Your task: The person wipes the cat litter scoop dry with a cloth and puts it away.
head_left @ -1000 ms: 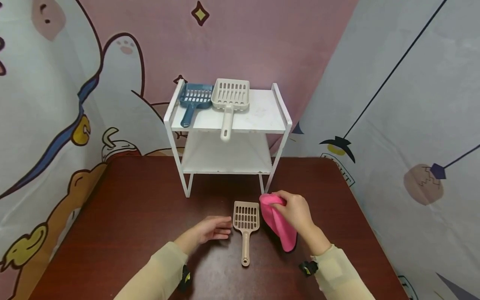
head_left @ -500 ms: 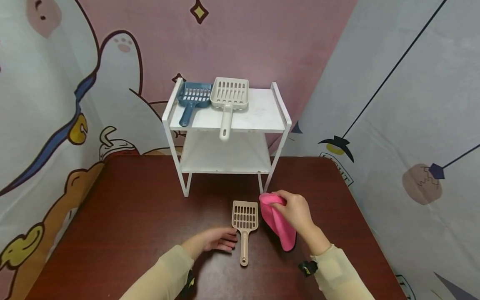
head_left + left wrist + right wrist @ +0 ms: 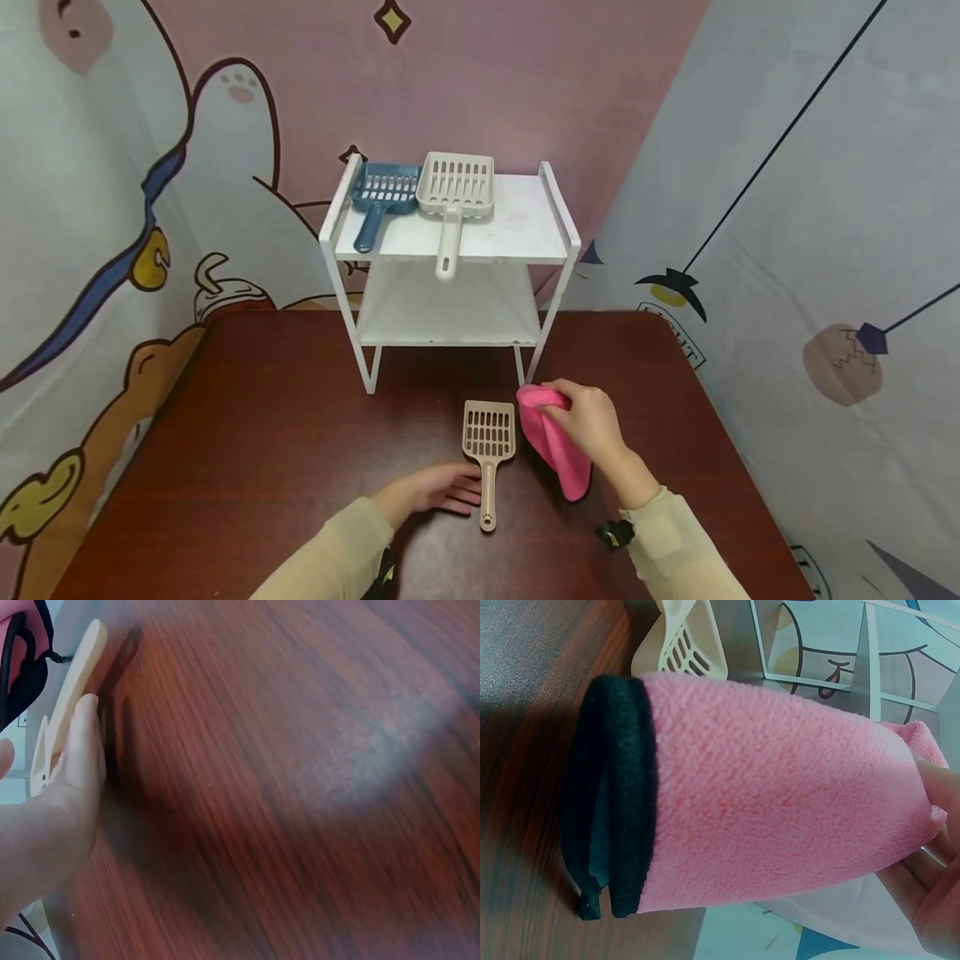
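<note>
A beige litter scoop point(image 3: 488, 442) with a slotted head lies on the table, its handle pointing toward me. My left hand point(image 3: 442, 487) is at the left of the handle, fingers stretched out with the tips right at it. In the left wrist view, the same fingers point(image 3: 84, 742) overlap the scoop handle point(image 3: 79, 675). To the right of the scoop, my right hand point(image 3: 588, 421) pinches the upper end of a pink cloth point(image 3: 558, 446), which hangs down. The right wrist view shows this fuzzy pink cloth point(image 3: 780, 795) rolled into a tube shape, with black trim at its lower end.
A white two-tier rack point(image 3: 517, 233) stands behind the scoop on the brown table point(image 3: 262, 433). On its top shelf lie a blue litter scoop point(image 3: 386, 190) and a larger off-white one point(image 3: 457, 187), whose handle sticks out past the front edge. A printed backdrop rises behind.
My left hand has moved right and toward me, from beside the scoop's head to its handle. My right hand still holds the pink cloth in the same spot.
</note>
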The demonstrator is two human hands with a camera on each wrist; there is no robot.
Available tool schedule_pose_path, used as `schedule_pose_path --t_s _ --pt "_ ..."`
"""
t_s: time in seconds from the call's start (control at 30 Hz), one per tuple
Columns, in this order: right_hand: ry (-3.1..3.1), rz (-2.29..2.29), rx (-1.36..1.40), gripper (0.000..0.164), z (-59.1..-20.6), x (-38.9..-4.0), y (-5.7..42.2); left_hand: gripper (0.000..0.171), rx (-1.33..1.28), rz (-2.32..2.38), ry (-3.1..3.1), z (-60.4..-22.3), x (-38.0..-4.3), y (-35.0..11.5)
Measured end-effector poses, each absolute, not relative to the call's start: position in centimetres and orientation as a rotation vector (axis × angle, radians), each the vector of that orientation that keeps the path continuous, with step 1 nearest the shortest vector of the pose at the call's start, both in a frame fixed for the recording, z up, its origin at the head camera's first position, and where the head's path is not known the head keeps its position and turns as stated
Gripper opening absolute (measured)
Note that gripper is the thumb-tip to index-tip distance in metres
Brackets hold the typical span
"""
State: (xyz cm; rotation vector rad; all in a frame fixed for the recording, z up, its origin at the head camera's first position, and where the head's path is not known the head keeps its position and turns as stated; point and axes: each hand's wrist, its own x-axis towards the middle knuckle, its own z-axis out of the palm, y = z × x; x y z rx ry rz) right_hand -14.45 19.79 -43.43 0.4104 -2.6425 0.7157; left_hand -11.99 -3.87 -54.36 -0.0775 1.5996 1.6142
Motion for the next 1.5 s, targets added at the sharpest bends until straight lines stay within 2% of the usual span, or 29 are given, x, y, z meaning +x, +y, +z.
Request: schedule_pose_path --t_s 0.57,0.7,0.83,1.0,1.13,1.5 --pt "-2.637 0.721 0.413 0.028 -43.5 -14.4 19.6 0.042 -0.055 1.643 1.532 -54.0 -11.2 -3.4" --pt "-2.640 0.733 0.414 0.027 -43.6 -14.4 19.7 0.033 -0.070 1.664 1.514 -54.1 -11.3 -3.7" --pt "-2.635 0.735 0.418 0.026 -43.6 -14.4 19.7 0.024 -0.056 1.707 1.501 -54.1 -11.7 -4.6" --pt "-2.629 0.733 0.421 0.026 -43.6 -14.4 19.6 0.032 -0.019 1.737 1.524 -53.8 -12.5 -6.3" --pt "-2.630 0.733 0.420 0.027 -43.6 -14.3 19.6 0.032 -0.019 1.731 1.571 -53.2 -13.2 -7.7" --pt "-2.602 0.732 0.447 0.027 -43.4 -14.3 19.6 0.022 0.069 1.745 1.541 -50.6 -14.4 -10.3"
